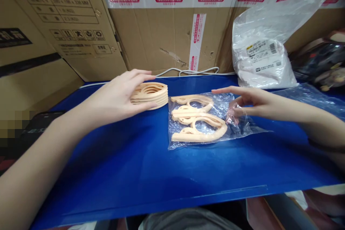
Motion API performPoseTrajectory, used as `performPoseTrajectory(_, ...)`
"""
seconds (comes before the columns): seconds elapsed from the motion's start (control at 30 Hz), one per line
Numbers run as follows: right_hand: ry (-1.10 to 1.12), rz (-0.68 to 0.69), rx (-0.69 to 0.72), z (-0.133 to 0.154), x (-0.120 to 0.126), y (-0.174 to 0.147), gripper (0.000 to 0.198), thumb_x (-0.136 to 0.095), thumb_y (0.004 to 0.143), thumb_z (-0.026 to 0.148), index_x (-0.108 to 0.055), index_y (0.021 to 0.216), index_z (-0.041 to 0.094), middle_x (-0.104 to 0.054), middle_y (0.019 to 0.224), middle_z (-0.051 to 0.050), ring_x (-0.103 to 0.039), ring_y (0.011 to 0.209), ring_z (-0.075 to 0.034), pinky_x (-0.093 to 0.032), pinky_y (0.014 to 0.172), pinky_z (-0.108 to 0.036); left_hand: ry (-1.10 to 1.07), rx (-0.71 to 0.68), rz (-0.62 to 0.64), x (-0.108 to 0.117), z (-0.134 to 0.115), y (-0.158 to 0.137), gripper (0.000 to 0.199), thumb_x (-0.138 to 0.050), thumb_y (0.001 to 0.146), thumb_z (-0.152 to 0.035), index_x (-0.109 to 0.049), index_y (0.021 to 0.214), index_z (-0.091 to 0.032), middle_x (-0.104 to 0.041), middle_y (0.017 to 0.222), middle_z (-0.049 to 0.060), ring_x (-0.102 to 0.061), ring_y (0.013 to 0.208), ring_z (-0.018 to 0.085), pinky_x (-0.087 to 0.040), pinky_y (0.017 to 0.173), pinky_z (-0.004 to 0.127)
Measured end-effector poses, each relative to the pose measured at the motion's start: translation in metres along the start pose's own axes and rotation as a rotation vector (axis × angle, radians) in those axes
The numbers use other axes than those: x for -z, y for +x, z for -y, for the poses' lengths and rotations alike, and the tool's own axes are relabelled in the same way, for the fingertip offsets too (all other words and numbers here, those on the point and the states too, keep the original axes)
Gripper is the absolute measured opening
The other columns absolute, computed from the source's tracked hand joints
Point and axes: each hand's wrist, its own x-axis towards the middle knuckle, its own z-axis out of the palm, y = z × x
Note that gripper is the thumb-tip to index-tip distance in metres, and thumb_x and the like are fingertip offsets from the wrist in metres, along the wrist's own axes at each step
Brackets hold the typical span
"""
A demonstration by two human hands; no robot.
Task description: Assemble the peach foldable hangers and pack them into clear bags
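Note:
My left hand (121, 93) is around the left end of a stack of cream plastic folding hangers (155, 95), thumb along the front and fingers over the back. The stack rests on the blue tabletop. Just right of it lies a clear plastic bag (176, 145) with similar cream folding hangers (199, 138) spread inside, their curved arms showing through the film. At the bag's right end is my right hand (246, 104). Its index finger stretches out over the bag, while the thumb and the curled fingers pinch the crinkled film.
Large cardboard boxes (161, 39) wall off the back and left of the blue table (161, 172). A white cable (199, 72) runs along the rear edge. At the back right stands a plastic bag with a printed label (262, 55), beside dark clutter (318, 61).

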Motion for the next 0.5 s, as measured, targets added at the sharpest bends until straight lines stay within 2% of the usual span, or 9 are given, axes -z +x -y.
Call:
performPoseTrajectory(0.1,0.003,0.054,0.001,-0.001,0.001,0.0,0.066,-0.058,0.094,0.036,-0.027,0.15,0.022,-0.069,0.081,-0.001,-0.065,0.073,-0.014,-0.053,0.066,-0.027,0.086,0.132,0.072,0.001,0.02,0.001,0.086,-0.056,0.074,-0.076,-0.047,0.14,-0.022,-0.051,0.14,0.011,-0.049,0.127,0.038,-0.039,0.108,0.049)
performPoseTrajectory(0.27,-0.095,0.057,-0.017,-0.001,-0.001,0.0,0.067,-0.062,0.091,0.038,-0.031,0.15,0.027,-0.065,0.091,-0.001,-0.061,0.079,-0.014,-0.051,0.07,-0.027,0.013,0.361,0.194,0.002,0.035,0.001,0.096,-0.063,0.064,-0.079,-0.047,0.141,-0.025,-0.056,0.138,0.01,-0.054,0.123,0.038,-0.045,0.104,0.045)
performPoseTrajectory(0.37,-0.13,0.055,-0.007,-0.003,-0.001,0.001,0.068,-0.063,0.09,0.039,-0.031,0.15,0.029,-0.064,0.097,-0.001,-0.06,0.085,-0.015,-0.05,0.074,-0.027,-0.04,0.393,0.198,0.002,0.038,0.0,0.095,-0.066,0.063,-0.076,-0.048,0.142,-0.025,-0.057,0.138,0.008,-0.055,0.124,0.037,-0.043,0.106,0.044)
performPoseTrajectory(0.5,-0.145,0.061,0.017,-0.005,0.0,0.001,0.068,-0.063,0.09,0.038,-0.031,0.15,0.029,-0.063,0.094,0.0,-0.06,0.085,-0.015,-0.049,0.073,-0.026,-0.09,0.371,0.181,0.001,0.042,0.0,0.09,-0.068,0.062,-0.074,-0.052,0.137,-0.026,-0.059,0.136,0.006,-0.054,0.124,0.035,-0.042,0.109,0.043)
